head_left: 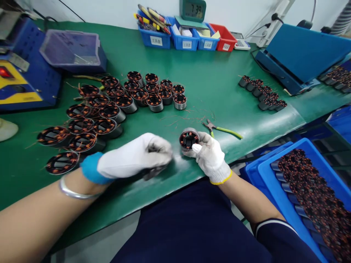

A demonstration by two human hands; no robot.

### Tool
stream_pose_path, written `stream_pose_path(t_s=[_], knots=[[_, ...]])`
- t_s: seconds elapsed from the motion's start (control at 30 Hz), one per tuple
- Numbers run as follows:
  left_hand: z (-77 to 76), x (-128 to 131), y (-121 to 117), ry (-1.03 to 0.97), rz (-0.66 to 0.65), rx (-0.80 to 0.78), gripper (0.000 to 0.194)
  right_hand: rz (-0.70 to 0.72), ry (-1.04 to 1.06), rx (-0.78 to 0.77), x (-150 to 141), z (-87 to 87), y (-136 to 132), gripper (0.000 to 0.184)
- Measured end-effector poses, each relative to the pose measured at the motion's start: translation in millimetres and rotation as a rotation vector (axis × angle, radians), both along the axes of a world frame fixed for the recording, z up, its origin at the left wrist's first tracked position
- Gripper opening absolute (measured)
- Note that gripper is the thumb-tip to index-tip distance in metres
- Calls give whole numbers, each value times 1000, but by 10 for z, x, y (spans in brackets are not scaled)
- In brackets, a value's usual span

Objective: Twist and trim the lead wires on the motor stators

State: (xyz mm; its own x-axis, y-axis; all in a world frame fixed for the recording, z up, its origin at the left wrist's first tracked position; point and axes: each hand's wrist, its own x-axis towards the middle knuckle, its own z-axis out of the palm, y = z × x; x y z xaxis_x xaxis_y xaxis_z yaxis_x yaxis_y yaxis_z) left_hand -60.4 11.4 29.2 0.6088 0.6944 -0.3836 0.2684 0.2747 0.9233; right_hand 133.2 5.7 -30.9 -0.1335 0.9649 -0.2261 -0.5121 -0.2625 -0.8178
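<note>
My right hand point(211, 155), in a white glove with a yellow hem, grips a motor stator point(189, 138), a metal ring with copper windings inside. Its open end faces me, and the thumb lies on its rim. Left of it is my left hand point(141, 157), in a white glove with a blue cuff, fingers curled in and a little blurred. Whatever those fingers may hold cannot be made out. Just beyond the right hand, green-handled cutting pliers point(226, 131) lie on the green table point(214, 87). Loose copper wire bits point(189, 117) are scattered near them.
Many stators point(124, 102) with stray wires stand at left; a smaller group point(261, 93) stands at back right. A blue crate point(263, 175) full of stators is at my right. Tool bins point(156, 39), a clock point(192, 10), a purple bin point(72, 51) and a blue-yellow machine point(30, 73) surround the work area.
</note>
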Motion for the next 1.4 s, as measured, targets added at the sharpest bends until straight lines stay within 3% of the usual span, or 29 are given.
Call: stream_pose_path(t_s=[0.07, 0.13, 0.23, 0.3, 0.37, 0.47, 0.63, 0.77, 0.83, 0.93, 1.0, 1.03, 1.17, 1.23, 1.3, 1.4], knots=[[-12, -51, 17, 6, 27, 28, 31, -55, 31, -19, -18, 1, 12, 53], [-68, 38, 0, 58, 242, 156, 23, -101, 43, -24, -51, 3, 8, 51], [-192, 301, -82, -6, 555, 226, 62, -126, -14, 34, -102, 34, -57, 55], [-258, 406, -120, -101, 640, 213, 66, -73, -71, 96, -98, 82, -118, 63], [-286, 396, -119, -135, 635, 180, 63, 52, -95, 115, -55, 138, -152, 71], [-273, 273, -63, -83, 522, 173, 59, 177, -79, 34, 27, 177, -116, 68], [-219, 236, -2, 121, 434, 351, 32, 134, -125, -75, 33, 104, -23, 59], [-184, 292, -24, 82, 365, 314, 37, 157, -130, -56, -15, 65, -60, 59], [-176, 265, -9, 23, 447, 272, 36, 161, -118, -60, -33, 63, -80, 59], [-176, 152, 66, -154, 835, 338, 32, 138, -79, -79, -51, 73, -86, 62], [-184, 83, 116, -190, 960, 410, 35, 123, -47, -86, -60, 85, -80, 65], [-190, 68, 129, -158, 916, 417, 37, 115, -37, -87, -64, 90, -77, 65], [-207, 171, 80, 39, 514, 319, 40, 96, -37, -89, -92, 95, -87, 67], [-199, 244, 43, 64, 434, 336, 37, 99, -45, -87, -108, 93, -104, 66], [-182, 249, 43, 88, 508, 428, 34, 114, -56, -97, -119, 93, -122, 64], [-164, 112, 115, 43, 860, 615, 35, 130, -63, -120, -126, 93, -136, 62]])
